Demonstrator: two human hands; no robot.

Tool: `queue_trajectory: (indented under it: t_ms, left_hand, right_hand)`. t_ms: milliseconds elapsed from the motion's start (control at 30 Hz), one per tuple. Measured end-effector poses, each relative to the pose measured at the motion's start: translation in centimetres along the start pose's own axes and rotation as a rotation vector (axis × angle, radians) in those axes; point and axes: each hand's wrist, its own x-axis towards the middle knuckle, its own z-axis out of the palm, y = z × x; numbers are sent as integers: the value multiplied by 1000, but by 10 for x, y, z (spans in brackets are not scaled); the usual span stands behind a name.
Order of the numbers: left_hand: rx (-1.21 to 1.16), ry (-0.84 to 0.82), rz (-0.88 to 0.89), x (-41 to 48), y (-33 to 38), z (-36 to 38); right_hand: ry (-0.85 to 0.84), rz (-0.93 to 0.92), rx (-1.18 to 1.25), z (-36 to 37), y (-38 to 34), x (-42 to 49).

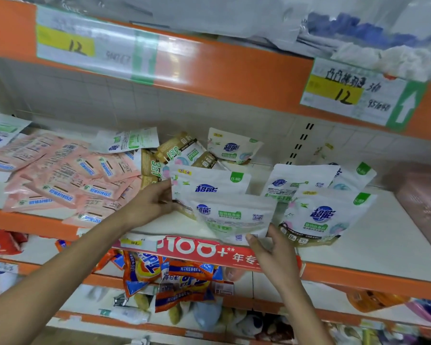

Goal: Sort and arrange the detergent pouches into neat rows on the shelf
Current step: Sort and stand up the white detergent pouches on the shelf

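The left hand's [152, 204] fingers [163, 189] are curled on the left edge of a taller white pouch [209, 185], which stands upright on the shelf [383, 232]. The right hand's [271, 247] fingers [255, 242] and thumb pinch the bottom right corner of a lower white pouch [234, 217], held in front of the taller one and overlapping its lower half at the shelf's front edge.

Just right of it another white pouch with a tan base [326, 217] stands near the edge, with more white pouches [301, 181] behind. Toward the back lie tan pouches [179, 150] and a further white one [232, 145]. On the left, pink pouches [67, 175] lie in a loose heap. A red banner strip [204, 250] runs along the orange shelf lip; orange bags [159, 275] sit on the shelf below.
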Motion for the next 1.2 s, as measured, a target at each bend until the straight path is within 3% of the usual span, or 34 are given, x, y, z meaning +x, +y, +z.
queue_trajectory:
  t_ms: [333,500,800,933,1067,1133,1200]
  left_hand:
    - [128,138,-33,29,-4,33]
    - [28,72,-16,40,8,53]
    - [-62,-51,-3,40,15,71]
    - [34,-98,-17,38,20,50]
    - [123,120,21,41,35,20]
    - [305,322,71,53,36,6]
    - [493,396,59,70,36,-3]
  right_hand:
    - [109,43,-2,-15,14,-6]
    - [201,51,25,-16,20,-11]
    - [223,53,66,-9,16,-17]
    - [254,69,73,-7,15,-21]
    - [360,97,84,1,19,-31]
    - [430,130,105,8,19,-39]
    - [512,146,142,14,14,-47]
